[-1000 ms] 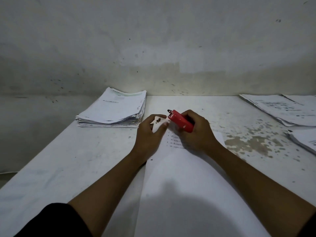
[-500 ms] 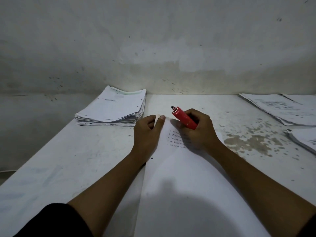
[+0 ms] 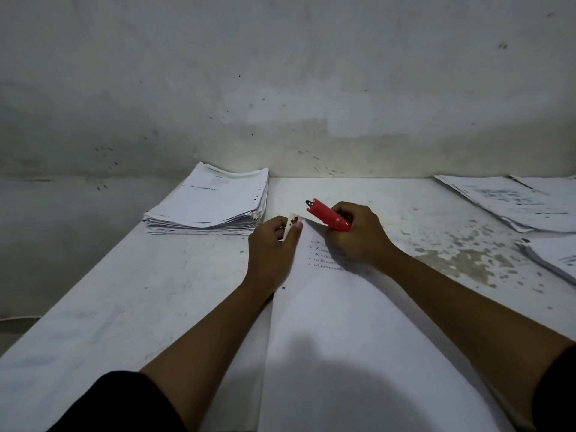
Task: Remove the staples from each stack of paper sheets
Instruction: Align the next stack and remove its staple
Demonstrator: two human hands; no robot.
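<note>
A white, scuffed surface (image 3: 131, 294) stood against a pale, stained wall (image 3: 280, 88) in dim light, seen from the person's own head looking down.

At the far left of the surface, against the wall, lay a thick pile (image 3: 212, 204) of printed sheets, its edges uneven.

Just right of the pile, the left hand (image 3: 274, 247) rested on the surface. Its grip was closed on the far left corner (image 3: 293, 220) of the stack (image 3: 358, 338), thumb and fingers pinching that corner and bending it upward; small dark marks showed on the lifted corner. Whether a staple remained there could not be told.

The stack ran from that corner towards the viewer, between both forearms, with a few lines of small print (image 3: 324, 255) near its far end and a soft shadow across its near part.

The right hand (image 3: 361, 238) lay on the far end of the stack, its grip wrapped around a red remover (image 3: 328, 215). The tool slanted up and to the left, its dark metal tip just beside the lifted corner and not clearly touching it.

Further right, the surface showed a patch (image 3: 461, 260) of worn, brownish paint. At the far right lay more papers (image 3: 514, 201), spread flat near the wall, and another stack's edge (image 3: 548, 260) nearer the viewer.

Black sleeves (image 3: 118, 403) showed at the bottom corners.
</note>
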